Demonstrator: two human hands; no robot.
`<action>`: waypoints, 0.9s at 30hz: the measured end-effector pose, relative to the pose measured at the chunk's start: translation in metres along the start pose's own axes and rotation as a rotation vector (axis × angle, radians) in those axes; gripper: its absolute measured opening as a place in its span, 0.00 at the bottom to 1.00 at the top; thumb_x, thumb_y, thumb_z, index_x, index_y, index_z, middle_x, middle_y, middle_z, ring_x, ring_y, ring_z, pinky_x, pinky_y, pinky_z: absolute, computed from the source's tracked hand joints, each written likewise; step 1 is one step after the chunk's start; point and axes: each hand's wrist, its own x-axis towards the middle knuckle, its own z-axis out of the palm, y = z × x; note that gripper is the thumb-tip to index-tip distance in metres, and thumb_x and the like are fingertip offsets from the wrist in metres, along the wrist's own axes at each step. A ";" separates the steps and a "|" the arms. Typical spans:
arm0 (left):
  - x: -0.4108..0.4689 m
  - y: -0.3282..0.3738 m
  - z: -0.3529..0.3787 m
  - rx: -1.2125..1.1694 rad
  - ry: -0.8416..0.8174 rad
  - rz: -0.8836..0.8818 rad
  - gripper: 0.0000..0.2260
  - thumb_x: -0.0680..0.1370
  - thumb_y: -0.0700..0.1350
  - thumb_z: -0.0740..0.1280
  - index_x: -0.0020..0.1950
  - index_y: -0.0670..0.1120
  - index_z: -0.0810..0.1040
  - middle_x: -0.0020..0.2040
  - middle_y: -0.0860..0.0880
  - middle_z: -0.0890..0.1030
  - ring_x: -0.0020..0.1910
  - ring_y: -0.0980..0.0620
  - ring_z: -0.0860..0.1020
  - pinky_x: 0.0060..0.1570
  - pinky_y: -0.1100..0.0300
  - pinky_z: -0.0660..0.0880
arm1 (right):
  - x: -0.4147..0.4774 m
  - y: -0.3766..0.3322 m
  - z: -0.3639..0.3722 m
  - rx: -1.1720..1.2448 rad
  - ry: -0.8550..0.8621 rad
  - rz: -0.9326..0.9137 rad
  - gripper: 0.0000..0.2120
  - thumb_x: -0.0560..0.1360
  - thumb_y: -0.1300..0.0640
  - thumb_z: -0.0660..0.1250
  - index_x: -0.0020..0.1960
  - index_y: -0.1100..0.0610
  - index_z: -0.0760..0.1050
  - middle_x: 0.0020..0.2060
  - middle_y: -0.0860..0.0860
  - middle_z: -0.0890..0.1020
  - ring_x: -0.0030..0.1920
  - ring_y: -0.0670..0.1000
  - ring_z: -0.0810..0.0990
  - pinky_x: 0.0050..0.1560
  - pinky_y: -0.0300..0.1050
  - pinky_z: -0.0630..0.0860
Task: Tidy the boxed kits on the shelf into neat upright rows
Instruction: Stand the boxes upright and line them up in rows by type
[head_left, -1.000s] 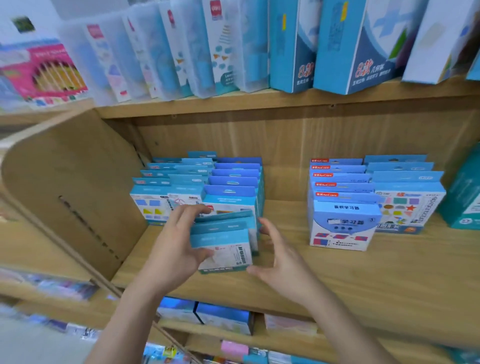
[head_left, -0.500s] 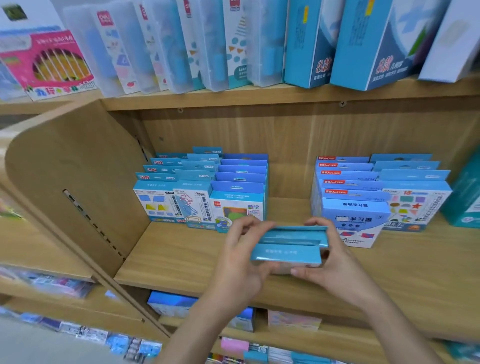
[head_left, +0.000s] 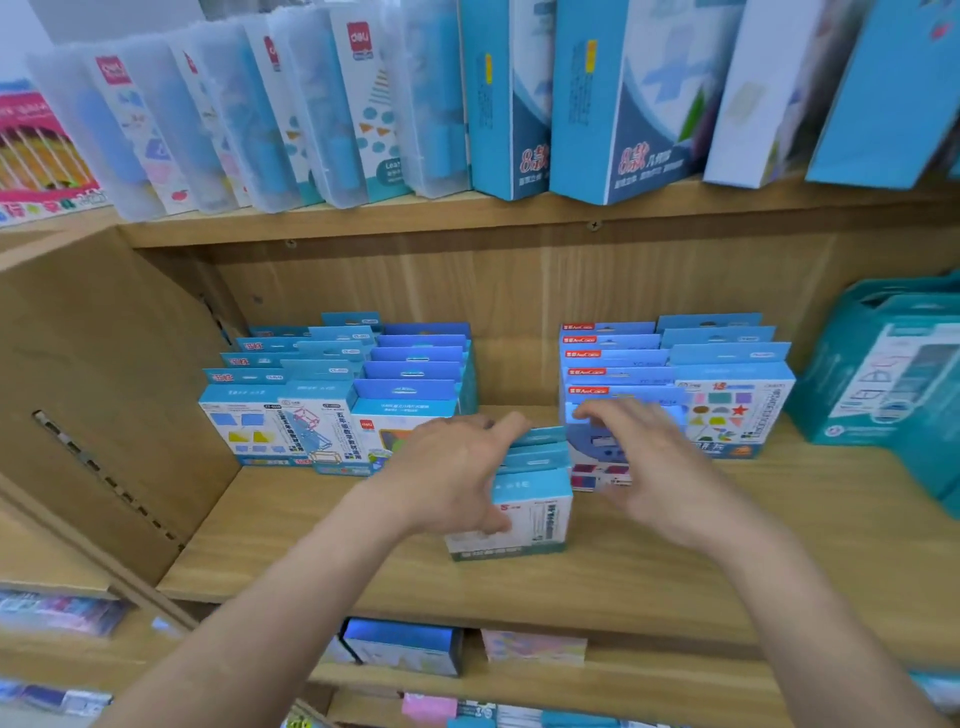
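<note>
Three blue hang tabs show one behind another on the small stack of boxed kits (head_left: 535, 509), which the left hand (head_left: 452, 478) grips from its left side, thumb laid on the white front face and fingers curled over the top edge. The stack stands upright on the wooden shelf board (head_left: 675, 571), nearer than the other kits and in line with the gap between the two blocks. The right hand (head_left: 654, 467) is just right of the stack, fingers spread and loosely bent, grasping nothing; it is blurred, and contact with the box behind it cannot be determined. To the far left, the left block of kits (head_left: 332, 395) stands in three upright rows. To the far right, the right block of kits (head_left: 727, 384) stands in two upright rows, its near front box partly hidden by the right hand. Teal boxes (head_left: 883, 374) sit at the right end of the shelf board. A wooden side panel (head_left: 93, 389) closes the left end. On the shelf above, clear plastic cases (head_left: 249, 119) lean at the left and tall blue boxes (head_left: 623, 104) at the right.
</note>
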 end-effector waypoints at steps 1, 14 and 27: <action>0.000 -0.002 0.000 -0.010 0.007 -0.004 0.35 0.66 0.59 0.73 0.66 0.54 0.59 0.57 0.51 0.74 0.54 0.47 0.74 0.44 0.56 0.65 | 0.004 0.001 -0.008 -0.097 0.072 -0.020 0.31 0.72 0.58 0.71 0.69 0.42 0.62 0.66 0.42 0.66 0.66 0.46 0.61 0.62 0.48 0.66; 0.037 -0.012 -0.022 0.065 0.029 0.022 0.33 0.65 0.57 0.75 0.63 0.53 0.61 0.52 0.50 0.75 0.51 0.46 0.74 0.41 0.56 0.64 | 0.047 0.022 -0.004 -0.484 -0.004 -0.123 0.27 0.73 0.58 0.67 0.68 0.40 0.65 0.73 0.47 0.58 0.72 0.51 0.55 0.61 0.54 0.60; 0.098 -0.022 -0.012 0.046 -0.084 -0.060 0.34 0.63 0.53 0.78 0.62 0.50 0.62 0.53 0.48 0.77 0.50 0.45 0.76 0.40 0.55 0.67 | 0.043 0.039 -0.005 -0.395 0.049 -0.164 0.32 0.70 0.58 0.71 0.66 0.41 0.59 0.67 0.43 0.63 0.69 0.48 0.62 0.62 0.51 0.56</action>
